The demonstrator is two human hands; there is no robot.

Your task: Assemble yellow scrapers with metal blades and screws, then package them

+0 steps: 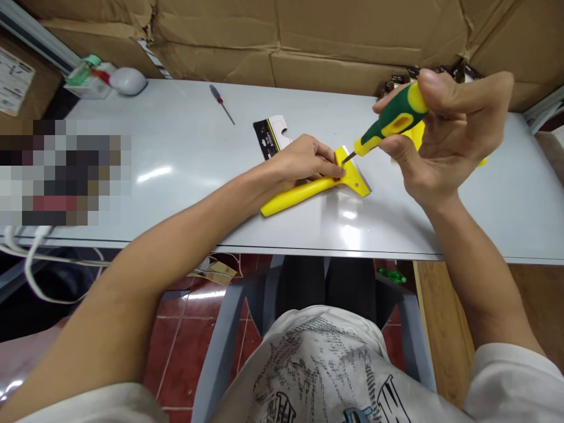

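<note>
A yellow scraper (304, 195) with a broad flared head lies on the white table. My left hand (311, 158) is closed on it near the neck, fingers pressed against the head. In my right hand (453, 129) is a green and yellow screwdriver (388, 120), held by the end of its handle and slanting down to the left. Its tip meets the scraper's head close to my left fingertips. A screw (356, 185) shows at the head's near side. Behind my left hand lies a black and white packaging card (271, 135), partly covered by it.
A second, smaller screwdriver (222, 104) lies farther back. A white rounded object (127, 80) stands at the back left beside a small container (89, 79). Yellow items, partly hidden, lie behind my right hand. Cardboard (264, 41) lines the back edge.
</note>
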